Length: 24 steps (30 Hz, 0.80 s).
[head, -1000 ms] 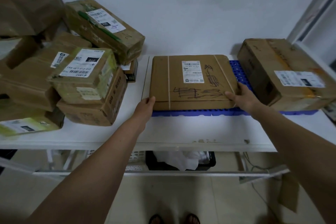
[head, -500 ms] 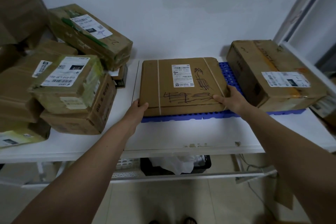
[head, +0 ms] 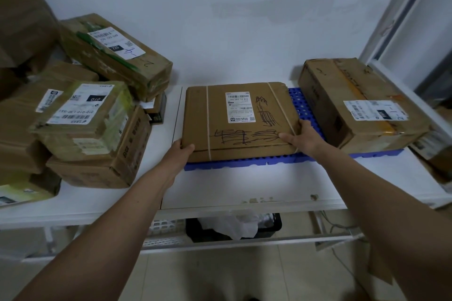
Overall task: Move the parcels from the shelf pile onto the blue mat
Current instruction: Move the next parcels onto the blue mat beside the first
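The left hand [head: 182,151] grips the flat box [head: 238,121] at its near left corner, thumb on top. The right hand [head: 302,137] grips the near right corner. The box lies on the blue mat [head: 305,107]. A big box [head: 362,102] sits just right of it. The pile [head: 80,115] is on the left.

The mat [head: 305,107] lies on the shelf [head: 244,186]. On the mat: a flat parcel [head: 234,120] at its left end, a large box [head: 359,102] at its right end. The parcel pile [head: 80,110] lies left of the mat.
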Available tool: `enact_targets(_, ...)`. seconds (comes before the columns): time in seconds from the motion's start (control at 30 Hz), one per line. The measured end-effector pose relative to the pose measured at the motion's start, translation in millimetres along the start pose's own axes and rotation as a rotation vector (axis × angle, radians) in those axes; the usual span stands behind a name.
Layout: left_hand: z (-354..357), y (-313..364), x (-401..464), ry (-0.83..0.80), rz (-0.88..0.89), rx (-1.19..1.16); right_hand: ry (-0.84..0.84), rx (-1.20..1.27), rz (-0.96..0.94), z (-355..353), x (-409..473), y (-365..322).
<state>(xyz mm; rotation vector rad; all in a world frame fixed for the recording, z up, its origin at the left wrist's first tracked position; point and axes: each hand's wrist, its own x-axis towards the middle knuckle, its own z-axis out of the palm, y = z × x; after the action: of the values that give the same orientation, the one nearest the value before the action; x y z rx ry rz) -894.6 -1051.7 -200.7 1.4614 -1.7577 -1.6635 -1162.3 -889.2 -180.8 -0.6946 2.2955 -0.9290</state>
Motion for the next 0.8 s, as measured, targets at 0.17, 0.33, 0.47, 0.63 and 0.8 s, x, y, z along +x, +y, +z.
enact_targets(0.17,-0.4,0.7,-1.6,0.002,-0.013,0.042,0.002,-0.034,0.004,-0.3,0.8,0.4)
enact_targets(0.33,0.0,5.5,-3.1,0.008,-0.034,0.082,0.005,-0.040,0.002,-0.6,1.1,1.2)
enact_targets(0.47,4.1,18.1,-8.8,0.035,-0.014,0.217,0.003,-0.083,0.002,-3.4,-2.0,1.1)
enact_targets(0.63,31.6,47.7,-27.6,0.269,0.412,0.566,0.130,-0.283,-0.178,-18.4,-15.7,-6.2)
enact_targets(0.8,93.7,83.7,-42.4,0.036,0.596,0.773,0.397,-0.365,-0.368,-59.2,-22.9,-1.4)
